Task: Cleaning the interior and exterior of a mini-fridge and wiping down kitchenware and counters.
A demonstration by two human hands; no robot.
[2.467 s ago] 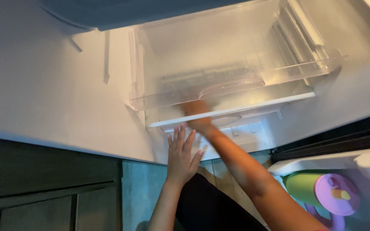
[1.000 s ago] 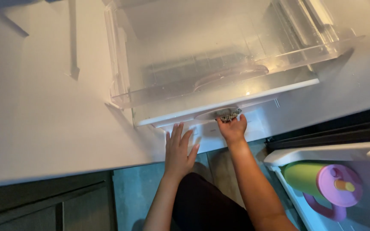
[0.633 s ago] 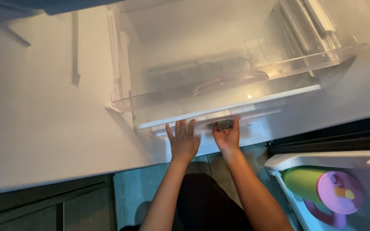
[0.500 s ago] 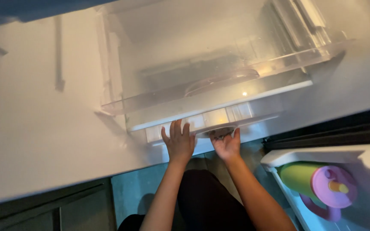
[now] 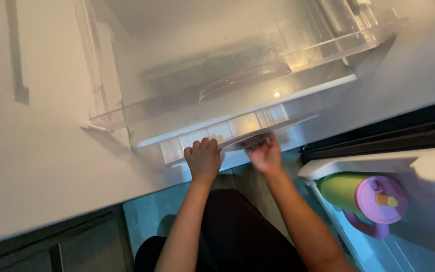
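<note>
Two hands met at the front edge of a clear plastic drawer (image 5: 227, 95) that stuck out of the white fridge (image 5: 41, 151). The left hand (image 5: 203, 160) had its fingers curled over the drawer's white front rail (image 5: 217, 133). The right hand (image 5: 264, 155) reached under the rail beside it; how far it had closed could not be told. A green bottle (image 5: 351, 194) with a pink lid lay in the door shelf (image 5: 358, 163) to the right.

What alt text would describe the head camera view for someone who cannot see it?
Seen from above, a person's left hand and right hand grip the front edge of a clear plastic fridge drawer, pulled out of a white fridge. At lower right, a green cup with a pink lid lies on the door shelf.
</note>
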